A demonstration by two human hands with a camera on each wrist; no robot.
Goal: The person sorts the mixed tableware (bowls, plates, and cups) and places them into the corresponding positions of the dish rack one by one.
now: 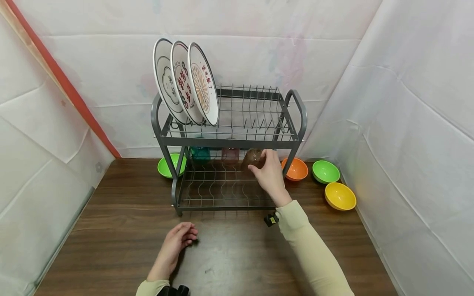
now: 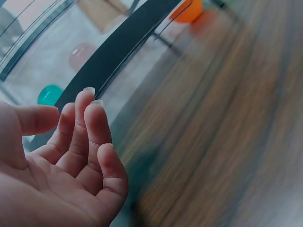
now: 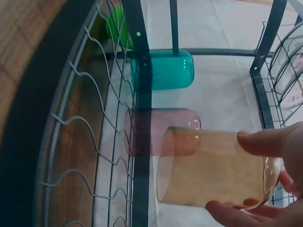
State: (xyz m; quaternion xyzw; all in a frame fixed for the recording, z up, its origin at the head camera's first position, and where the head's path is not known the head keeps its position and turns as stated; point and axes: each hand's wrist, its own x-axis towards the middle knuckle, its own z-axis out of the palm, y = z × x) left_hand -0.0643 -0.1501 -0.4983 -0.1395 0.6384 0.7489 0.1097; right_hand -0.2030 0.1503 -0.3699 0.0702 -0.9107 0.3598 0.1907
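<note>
My right hand (image 1: 272,174) reaches into the lower level of a dark metal dish rack (image 1: 229,144). Between thumb and fingers it grips an amber glass cup (image 3: 213,165) by its base end, mouth toward the lower rack's wires in the right wrist view. Beyond it stand a pink glass cup (image 3: 163,120) and a teal glass cup (image 3: 173,70) at the back of that level. My left hand (image 1: 177,242) rests by the tabletop in front of the rack, fingers loosely curled, palm bare in the left wrist view.
Three white patterned plates (image 1: 201,84) stand on the rack's upper left. A green bowl (image 1: 174,165) lies behind the rack's left leg. To the right sit an orange bowl (image 1: 296,169), another green bowl (image 1: 326,172) and a yellow bowl (image 1: 340,196). White sheets (image 1: 407,123) wall the table.
</note>
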